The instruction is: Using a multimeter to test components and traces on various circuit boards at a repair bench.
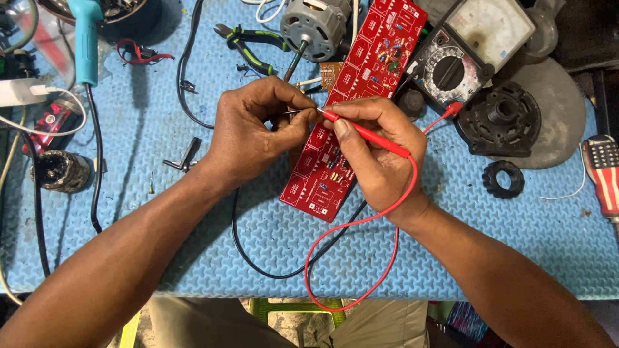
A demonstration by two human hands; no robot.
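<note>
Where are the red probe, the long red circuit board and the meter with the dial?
red probe (374, 136), head view, on the middle of its handle.
red circuit board (380, 45), head view, on its bare upper half.
meter (449, 69), head view, on its round black dial.

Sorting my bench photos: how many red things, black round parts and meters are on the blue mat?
Red: 2, circuit board and test probe in the right hand
Black round parts: 2, housing, ring
Meters: 1, multimeter
Total: 5
</note>
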